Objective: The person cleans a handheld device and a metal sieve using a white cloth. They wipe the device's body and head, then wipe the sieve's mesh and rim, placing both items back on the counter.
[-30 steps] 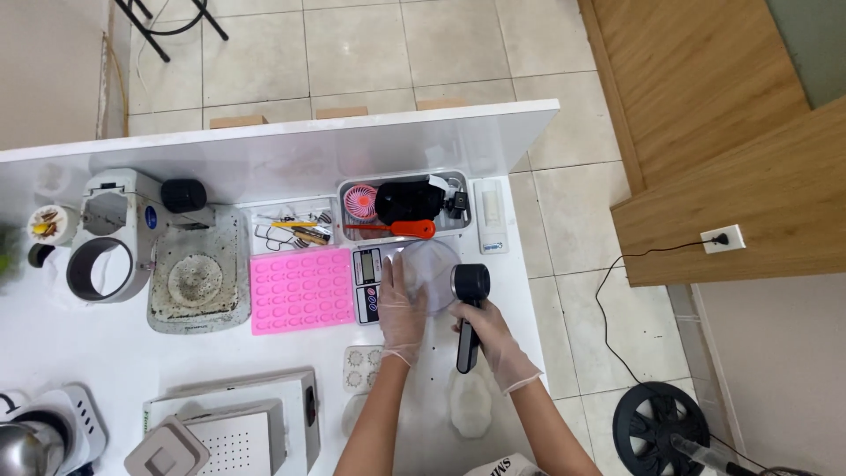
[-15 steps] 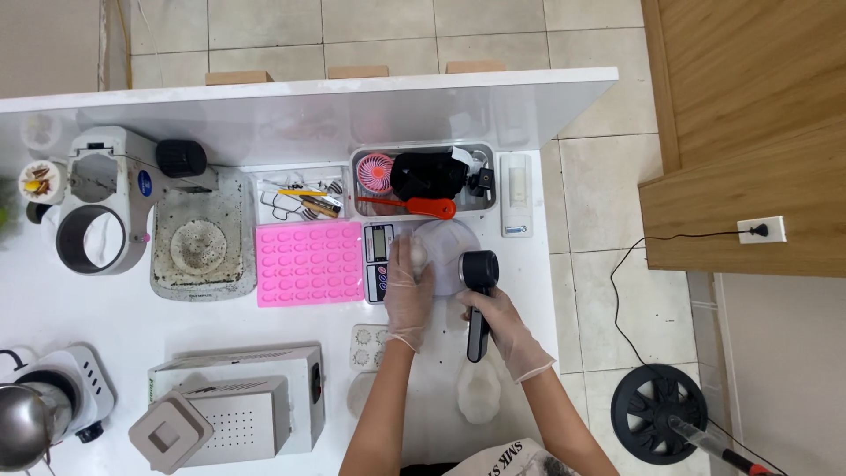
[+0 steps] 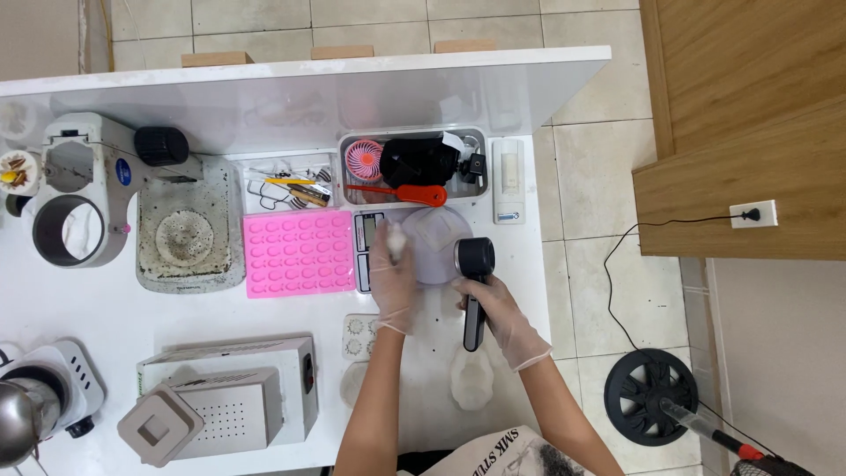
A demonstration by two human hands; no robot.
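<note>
We see two gloved hands over the white worktable (image 3: 79,308). Our left hand (image 3: 393,280) is closed around one small pale piece (image 3: 396,240), held just above the round translucent dish (image 3: 438,245) on the scale (image 3: 368,251). Our right hand (image 3: 493,310) is wrapped around the handle of one black handheld tool (image 3: 474,273), its round head touching the dish's right rim. One pink silicone mould (image 3: 299,252), dimpled in rows, lies just left of the scale. One metal tray (image 3: 412,167) behind holds a small pink fan (image 3: 363,159) and a red-handled tool (image 3: 401,192). The table's right edge runs close beside our right wrist; bare surface opens nearer our body.
</note>
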